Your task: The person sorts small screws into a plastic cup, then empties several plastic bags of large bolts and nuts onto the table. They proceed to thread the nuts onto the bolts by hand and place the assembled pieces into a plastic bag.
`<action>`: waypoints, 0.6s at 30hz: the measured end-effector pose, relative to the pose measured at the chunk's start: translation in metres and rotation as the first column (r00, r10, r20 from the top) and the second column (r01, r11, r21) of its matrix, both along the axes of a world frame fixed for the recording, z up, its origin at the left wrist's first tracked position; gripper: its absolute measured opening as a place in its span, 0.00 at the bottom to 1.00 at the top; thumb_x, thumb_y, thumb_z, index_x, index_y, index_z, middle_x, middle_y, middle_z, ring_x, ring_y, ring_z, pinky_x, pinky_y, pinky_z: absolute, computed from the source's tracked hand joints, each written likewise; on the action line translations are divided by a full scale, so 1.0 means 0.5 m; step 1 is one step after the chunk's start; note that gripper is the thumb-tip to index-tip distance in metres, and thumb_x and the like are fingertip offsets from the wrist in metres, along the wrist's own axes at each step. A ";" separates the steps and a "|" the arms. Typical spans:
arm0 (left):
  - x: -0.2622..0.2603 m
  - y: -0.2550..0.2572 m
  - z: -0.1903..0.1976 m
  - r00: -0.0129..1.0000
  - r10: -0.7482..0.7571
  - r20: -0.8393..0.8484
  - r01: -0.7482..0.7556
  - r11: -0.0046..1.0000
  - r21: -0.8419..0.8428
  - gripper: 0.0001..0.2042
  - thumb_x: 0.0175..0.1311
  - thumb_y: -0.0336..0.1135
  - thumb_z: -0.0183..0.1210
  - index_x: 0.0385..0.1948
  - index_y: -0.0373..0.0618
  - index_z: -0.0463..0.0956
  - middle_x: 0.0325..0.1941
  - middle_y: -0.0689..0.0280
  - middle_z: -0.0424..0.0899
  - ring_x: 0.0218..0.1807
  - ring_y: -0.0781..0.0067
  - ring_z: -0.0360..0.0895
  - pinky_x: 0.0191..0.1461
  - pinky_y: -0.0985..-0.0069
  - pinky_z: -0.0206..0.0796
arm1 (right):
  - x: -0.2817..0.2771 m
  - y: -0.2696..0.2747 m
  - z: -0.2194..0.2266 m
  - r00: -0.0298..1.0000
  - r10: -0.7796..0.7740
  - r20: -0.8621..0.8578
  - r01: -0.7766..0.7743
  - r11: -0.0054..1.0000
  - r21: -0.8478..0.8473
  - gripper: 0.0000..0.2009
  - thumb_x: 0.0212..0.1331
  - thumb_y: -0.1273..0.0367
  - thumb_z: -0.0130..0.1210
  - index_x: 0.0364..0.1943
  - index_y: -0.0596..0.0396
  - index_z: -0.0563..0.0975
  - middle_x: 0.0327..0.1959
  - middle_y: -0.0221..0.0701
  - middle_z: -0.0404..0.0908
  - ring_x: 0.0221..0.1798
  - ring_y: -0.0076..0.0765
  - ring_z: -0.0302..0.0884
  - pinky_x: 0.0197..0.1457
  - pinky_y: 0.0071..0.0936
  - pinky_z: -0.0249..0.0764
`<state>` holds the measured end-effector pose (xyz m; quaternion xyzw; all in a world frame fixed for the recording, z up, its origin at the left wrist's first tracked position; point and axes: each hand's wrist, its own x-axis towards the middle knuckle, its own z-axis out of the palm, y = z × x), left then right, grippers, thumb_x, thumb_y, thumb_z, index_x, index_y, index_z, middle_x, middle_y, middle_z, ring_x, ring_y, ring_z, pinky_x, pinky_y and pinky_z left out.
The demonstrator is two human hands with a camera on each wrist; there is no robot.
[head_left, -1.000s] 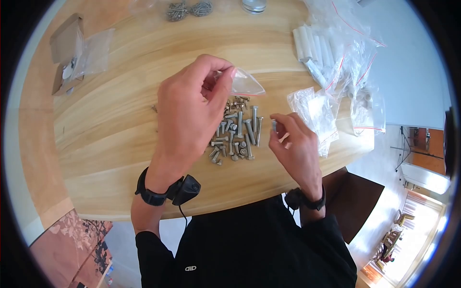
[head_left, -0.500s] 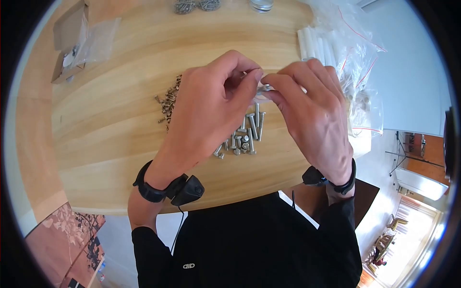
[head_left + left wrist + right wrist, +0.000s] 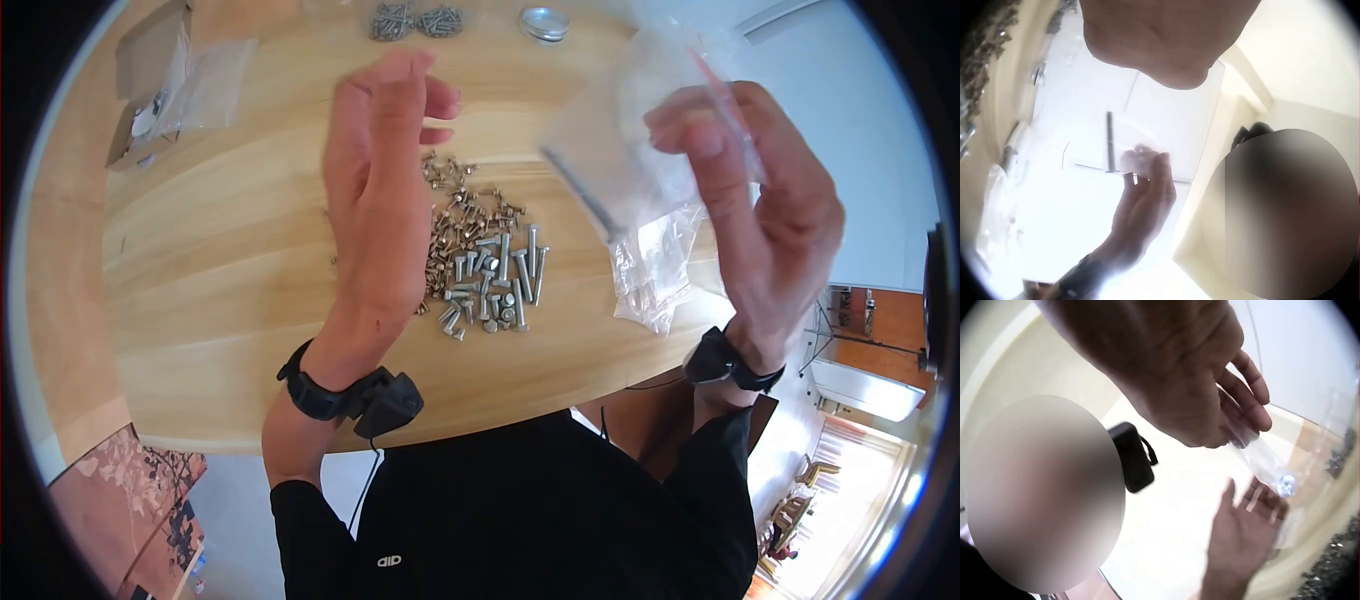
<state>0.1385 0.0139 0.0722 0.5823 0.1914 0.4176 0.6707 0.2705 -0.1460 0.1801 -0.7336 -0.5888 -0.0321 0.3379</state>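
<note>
My right hand (image 3: pixel 775 200) pinches a clear plastic bag with a red seal line (image 3: pixel 640 140) by its top, raised over the right side of the table. A long bolt (image 3: pixel 583 192) lies along the bag's bottom; its shiny head (image 3: pixel 1286 485) shows in the right wrist view. Nothing is in my left hand (image 3: pixel 380 190), which hovers over the table's middle with loosely bent fingers. Just right of that forearm lie a pile of silver hex bolts (image 3: pixel 488 285) of mixed lengths and a pile of small brownish screws (image 3: pixel 455 215), partly hidden by the hand.
Clear plastic packaging (image 3: pixel 655 290) lies at the right under the raised bag. Along the far side are two clumps of screws (image 3: pixel 415 22) and round metal lids (image 3: pixel 545 24). An open cardboard box (image 3: pixel 150 60) and an empty-looking bag (image 3: pixel 220 90) sit far left.
The right hand brought a small metal piece to the bag at the left hand, then took the bag and swung it right. The left hand let go and drew back left.
</note>
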 end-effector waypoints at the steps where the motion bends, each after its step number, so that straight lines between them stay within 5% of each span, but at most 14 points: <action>1: 0.007 -0.007 -0.008 1.000 0.001 0.013 -0.001 1.000 0.000 0.24 0.80 0.53 0.48 0.57 0.37 0.73 0.51 0.59 0.80 0.54 0.72 0.75 0.59 0.70 0.67 | -0.004 0.001 0.017 0.999 -0.039 -0.025 0.039 0.999 -0.009 0.07 0.70 0.73 0.58 0.37 0.63 0.83 0.38 0.35 0.86 0.42 0.28 0.81 0.49 0.27 0.74; 3: 0.030 -0.028 -0.018 0.969 -0.226 0.097 0.246 0.888 -0.388 0.37 0.76 0.64 0.48 0.63 0.32 0.67 0.59 0.51 0.76 0.65 0.63 0.72 0.66 0.64 0.68 | 0.012 -0.002 0.039 0.999 0.034 -0.009 -0.035 0.997 -0.070 0.07 0.70 0.72 0.58 0.38 0.64 0.83 0.38 0.35 0.85 0.42 0.29 0.81 0.49 0.27 0.74; 4: 0.032 -0.042 -0.016 0.928 -0.344 0.142 0.371 0.821 -0.433 0.46 0.71 0.71 0.47 0.67 0.26 0.61 0.66 0.44 0.71 0.75 0.52 0.65 0.71 0.57 0.66 | 0.020 0.002 0.045 0.993 0.117 -0.012 -0.118 0.984 -0.133 0.08 0.71 0.72 0.57 0.39 0.64 0.83 0.38 0.35 0.85 0.41 0.29 0.80 0.48 0.26 0.74; 5: 0.035 -0.051 -0.013 0.930 -0.338 0.145 0.366 0.823 -0.434 0.46 0.71 0.71 0.47 0.67 0.26 0.61 0.66 0.44 0.71 0.75 0.52 0.65 0.71 0.57 0.66 | 0.023 0.010 0.048 0.992 0.124 -0.009 -0.124 0.983 -0.136 0.08 0.71 0.72 0.57 0.39 0.64 0.83 0.38 0.35 0.85 0.41 0.29 0.80 0.48 0.26 0.74; 7: 0.033 -0.069 -0.007 0.794 -0.509 0.333 0.593 0.527 -0.609 0.49 0.69 0.73 0.47 0.68 0.25 0.59 0.68 0.41 0.69 0.76 0.47 0.63 0.72 0.54 0.68 | 0.020 0.016 0.045 0.992 0.115 -0.053 -0.123 0.977 -0.174 0.08 0.71 0.71 0.58 0.40 0.64 0.83 0.38 0.34 0.85 0.40 0.28 0.79 0.48 0.25 0.74; 8: 0.034 -0.071 -0.012 0.723 -0.519 0.455 0.684 0.452 -0.572 0.43 0.74 0.68 0.46 0.68 0.27 0.60 0.67 0.43 0.72 0.72 0.45 0.69 0.69 0.53 0.71 | 0.010 0.024 0.039 0.991 0.104 -0.090 -0.117 0.981 -0.155 0.08 0.71 0.70 0.58 0.40 0.64 0.83 0.37 0.34 0.85 0.40 0.26 0.79 0.48 0.25 0.74; 15: 0.029 -0.056 -0.014 0.777 -0.460 0.429 0.629 0.558 -0.541 0.21 0.81 0.47 0.48 0.61 0.38 0.68 0.61 0.49 0.79 0.64 0.45 0.79 0.68 0.47 0.72 | 0.005 0.015 -0.012 0.968 -0.058 -0.246 0.073 0.996 0.054 0.12 0.76 0.66 0.54 0.42 0.62 0.84 0.36 0.31 0.84 0.40 0.23 0.79 0.45 0.23 0.74; 17: 0.027 -0.049 -0.024 0.772 -0.346 0.534 0.631 0.521 -0.575 0.17 0.81 0.44 0.49 0.58 0.39 0.69 0.61 0.49 0.79 0.64 0.46 0.78 0.69 0.45 0.72 | -0.023 0.012 -0.027 0.907 -0.326 -0.267 0.396 0.876 0.274 0.14 0.77 0.64 0.52 0.42 0.62 0.83 0.33 0.29 0.84 0.37 0.22 0.79 0.39 0.23 0.75; 18: 0.027 -0.045 -0.024 0.772 -0.344 0.534 0.630 0.521 -0.576 0.17 0.81 0.44 0.49 0.58 0.39 0.69 0.61 0.49 0.79 0.64 0.46 0.78 0.69 0.45 0.72 | -0.019 -0.022 -0.062 0.891 -0.432 -0.139 0.451 0.879 0.157 0.14 0.77 0.63 0.52 0.43 0.60 0.82 0.30 0.28 0.82 0.32 0.20 0.78 0.33 0.23 0.74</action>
